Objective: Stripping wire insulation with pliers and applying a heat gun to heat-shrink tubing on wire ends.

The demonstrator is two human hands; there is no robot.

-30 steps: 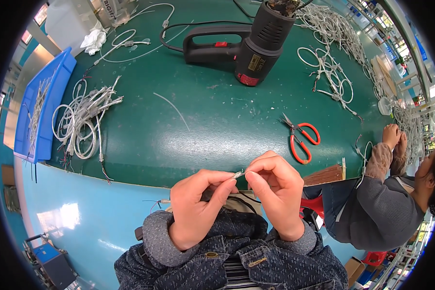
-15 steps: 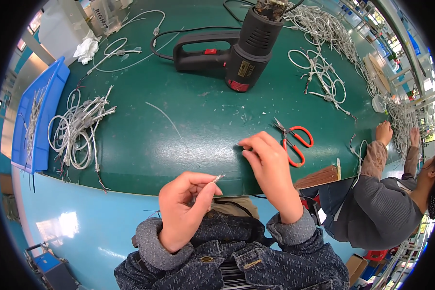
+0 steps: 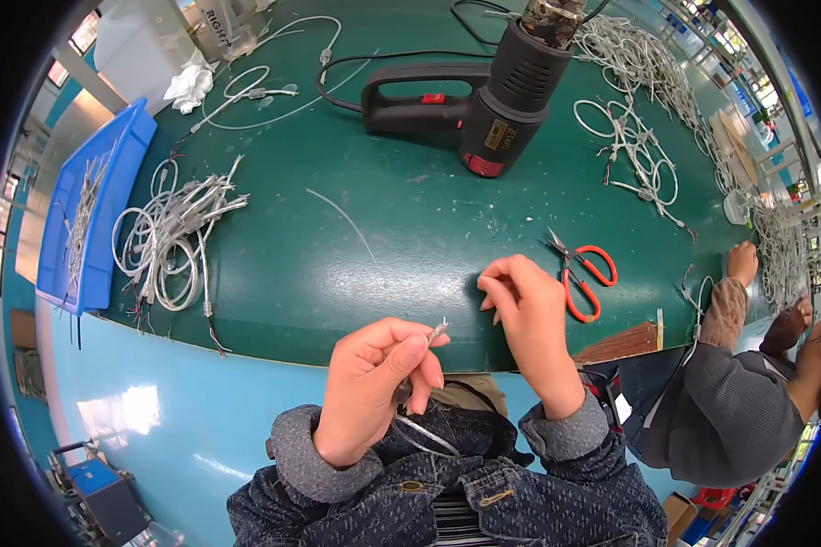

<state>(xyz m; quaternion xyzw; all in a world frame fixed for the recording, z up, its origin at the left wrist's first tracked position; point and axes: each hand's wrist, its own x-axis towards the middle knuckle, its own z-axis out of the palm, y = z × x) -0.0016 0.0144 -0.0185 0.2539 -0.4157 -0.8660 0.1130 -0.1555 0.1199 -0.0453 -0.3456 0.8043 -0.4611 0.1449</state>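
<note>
My left hand (image 3: 369, 383) is closed on a silvery cable (image 3: 439, 328), pinched between thumb and fingers. Frayed strands stick up from its end, and a pale length hangs below the hand toward my lap. My right hand (image 3: 536, 314) hovers at the table's front, apart from the left, thumb and fingers drawn together. Whether anything small is between those fingertips is hidden. Just right of it lie small scissors (image 3: 582, 264) with orange handles, their pointed blades parted. A thin clear strand (image 3: 345, 219) rests on the green table (image 3: 283, 301) beyond my left hand.
A black heat gun (image 3: 502, 105) stands upright at the back. Left are a cable bundle (image 3: 178, 237) and a blue tray (image 3: 59, 246) holding wires. More cables (image 3: 634, 150) lie right, near a large heap (image 3: 639, 59). A co-worker (image 3: 721, 401) sits at the right.
My left hand has turned and risen slightly, showing more of the cable below it. The view has shifted, so the table's things appear farther right. My right hand keeps its closed pose.
</note>
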